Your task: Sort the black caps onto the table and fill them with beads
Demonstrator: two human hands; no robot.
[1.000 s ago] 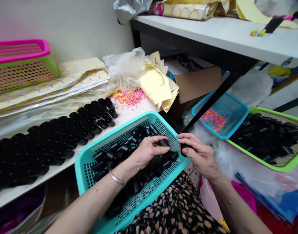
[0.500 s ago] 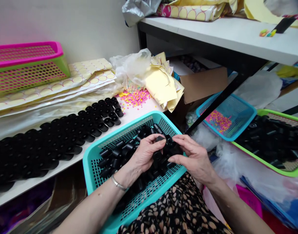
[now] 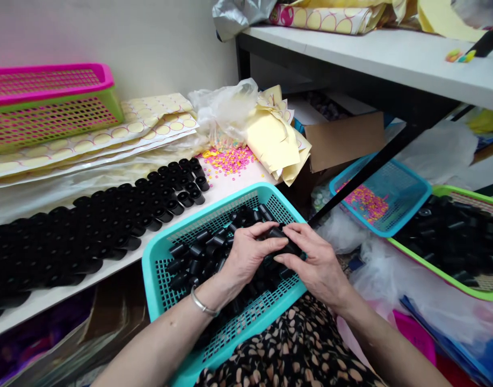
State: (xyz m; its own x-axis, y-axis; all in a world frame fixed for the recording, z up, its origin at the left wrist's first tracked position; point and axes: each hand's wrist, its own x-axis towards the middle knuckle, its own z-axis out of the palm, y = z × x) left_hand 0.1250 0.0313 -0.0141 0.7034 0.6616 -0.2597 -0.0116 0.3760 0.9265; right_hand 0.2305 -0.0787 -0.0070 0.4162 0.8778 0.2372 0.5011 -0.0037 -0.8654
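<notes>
Both of my hands meet over a teal mesh basket. Between them is a short black plastic cylinder, partly covered by fingers. My left hand pinches it from the left between thumb and fingers, a silver bangle on that wrist. From the right, my right hand closes its thumb and fingertips on it. Whether a second piece is in the fingers, I cannot tell. Many similar loose black cylinders lie jumbled in the basket beneath.
Black cylinders stand in rows on the table at left. Pink and yellow bits lie behind. A pink-and-green basket sits on sticker sheets. To the right are a blue basket, a green-rimmed basket and a slanting black table leg.
My hands have come closer together, and the right fingers now close on the black cylinder, which has turned more lengthwise. The whole view has shifted slightly.
</notes>
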